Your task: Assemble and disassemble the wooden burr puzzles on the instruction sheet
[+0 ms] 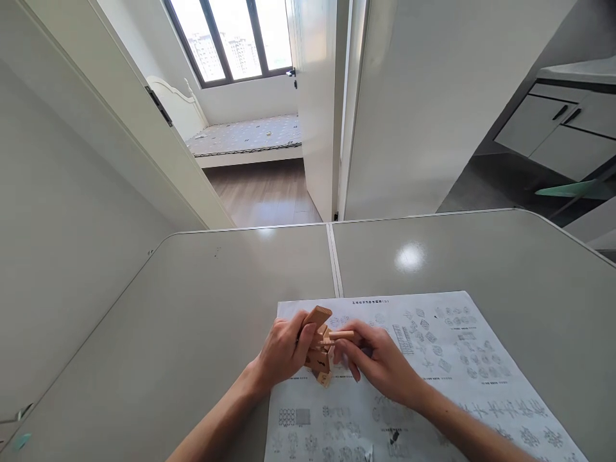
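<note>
My left hand (283, 346) is closed around a cluster of interlocked wooden puzzle pieces (318, 360), light brown with dark marks on some faces. One flat piece (318, 315) sticks up and to the right past my left thumb. My right hand (373, 353) pinches a slim wooden stick (342, 335) that points left into the cluster; whether it is joined to the cluster I cannot tell. Both hands are over a printed instruction sheet (414, 404) covered with small line drawings of puzzle shapes.
The sheet lies on a grey-green table (216, 308) with a pale seam (333, 256) down its middle. Beyond the table's far edge are an open door (317, 96), a bed (250, 135) and a window (231, 38). White cabinets (568, 122) stand at the right.
</note>
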Tool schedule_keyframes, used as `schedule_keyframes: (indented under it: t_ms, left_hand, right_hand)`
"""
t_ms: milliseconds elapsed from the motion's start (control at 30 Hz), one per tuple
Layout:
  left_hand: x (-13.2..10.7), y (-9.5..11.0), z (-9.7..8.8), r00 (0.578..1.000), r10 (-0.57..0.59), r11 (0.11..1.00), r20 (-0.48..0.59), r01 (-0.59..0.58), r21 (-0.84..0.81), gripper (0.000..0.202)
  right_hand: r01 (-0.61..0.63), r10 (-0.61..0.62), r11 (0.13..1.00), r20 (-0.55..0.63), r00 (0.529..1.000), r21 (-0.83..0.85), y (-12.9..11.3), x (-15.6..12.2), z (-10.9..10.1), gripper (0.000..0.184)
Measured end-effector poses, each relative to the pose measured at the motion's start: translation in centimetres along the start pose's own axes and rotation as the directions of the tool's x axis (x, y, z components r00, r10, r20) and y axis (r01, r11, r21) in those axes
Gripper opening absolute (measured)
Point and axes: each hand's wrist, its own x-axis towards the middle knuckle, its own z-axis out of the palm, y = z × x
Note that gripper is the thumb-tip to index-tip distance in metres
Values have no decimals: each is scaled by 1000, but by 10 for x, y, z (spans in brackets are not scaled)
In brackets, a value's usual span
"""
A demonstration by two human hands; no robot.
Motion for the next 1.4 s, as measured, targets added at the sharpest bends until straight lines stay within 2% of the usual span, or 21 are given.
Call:
schedule_keyframes:
  t_ms: [200, 367, 667, 867, 1000, 1200, 1400]
  left_hand:
    - [3, 3, -3, 993, -103, 990, -54, 97, -99, 38]
    - [8, 8, -4, 971, -232, 929, -49, 207, -306, 38]
    - [7, 4, -5, 973, -230, 897, 29, 224, -382, 34]
    - [3, -2, -5, 970, -236, 906, 54, 240, -348, 27]
    - [2, -1, -5, 979, -190, 929, 79, 205, -307, 26]
    - [0, 1, -7, 988, -113, 967, 103, 133, -219, 24]
    - [-3, -3, -7, 990, -79, 984, 114, 96, -148, 34]
  right_hand:
    - [-34, 37, 999, -88, 995, 35, 1, 2, -2, 39]
    - [-56, 83, 986, -177, 981, 156, 1, 5, -5, 42]
    - [-76, 125, 963, -178, 976, 260, -2, 9, -6, 47]
    - [-60, 92, 969, -126, 988, 240, 2, 8, -5, 44]
    - [-49, 72, 976, -101, 992, 212, 3, 9, -3, 41]
    - [-49, 65, 993, -153, 986, 107, 2, 7, 2, 41]
    - [-46, 50, 999, -203, 978, 28, 5, 7, 6, 40]
